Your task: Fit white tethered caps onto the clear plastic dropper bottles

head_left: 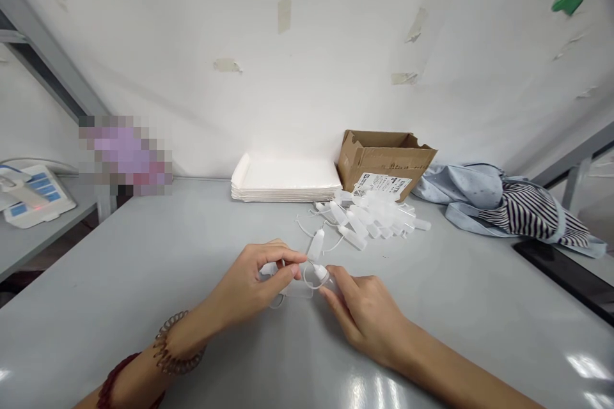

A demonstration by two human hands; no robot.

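My left hand (256, 284) and my right hand (367, 313) meet over the grey table (144, 268), near its middle. The left hand's fingers are curled round a small translucent plastic bottle (297, 289) lying on its side. My right hand pinches the bottle's white nozzle tip (320, 275) between thumb and fingers. A thin cap tether loops beside the bottle. Just behind my hands stands another small bottle (316, 244), and beyond it lies a pile of the same translucent bottles (378, 214).
An open cardboard box (384, 160) with a label leans behind the pile. A stack of white trays (285, 180) lies against the wall. Blue and striped cloth (508, 204) is heaped at right. A white device (33, 195) sits on a side table at left.
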